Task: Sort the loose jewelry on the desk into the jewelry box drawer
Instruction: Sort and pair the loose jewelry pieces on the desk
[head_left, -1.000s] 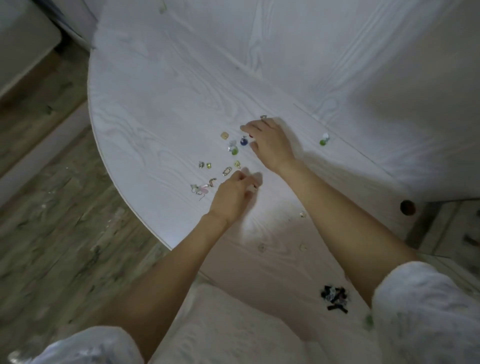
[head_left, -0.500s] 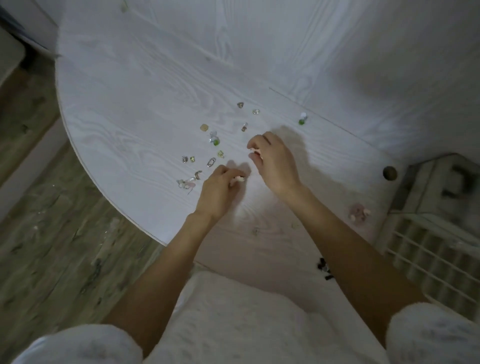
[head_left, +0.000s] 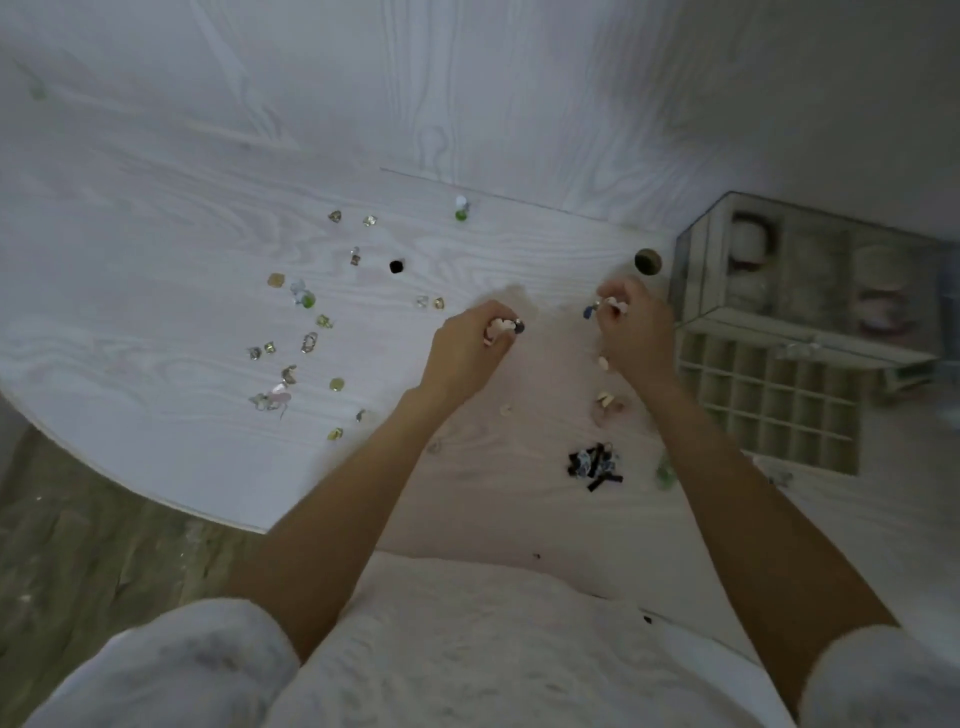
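My left hand (head_left: 470, 345) is closed on a small dark-stoned piece of jewelry (head_left: 518, 326) above the white desk (head_left: 156, 218). My right hand (head_left: 631, 327) pinches a small blue piece (head_left: 589, 310), just left of the jewelry box (head_left: 800, 291). The box's open drawer (head_left: 769, 400), a grid of small compartments, lies right of my right wrist. Several loose pieces (head_left: 306, 343) are scattered on the desk to the left of my hands. A dark bead (head_left: 396, 266) and a green-and-white piece (head_left: 461, 209) lie farther back.
A pile of black pieces (head_left: 595, 464) and some pale pink pieces (head_left: 605, 402) sit between my forearms. A round hole (head_left: 647, 261) is in the desk beside the box. The curved desk edge (head_left: 135, 491) drops to wooden floor (head_left: 78, 545) at lower left.
Both hands have lifted off the scattered pieces and shifted right toward the jewelry box, each holding a small piece. The view has turned right, bringing the box and its drawer fully in.
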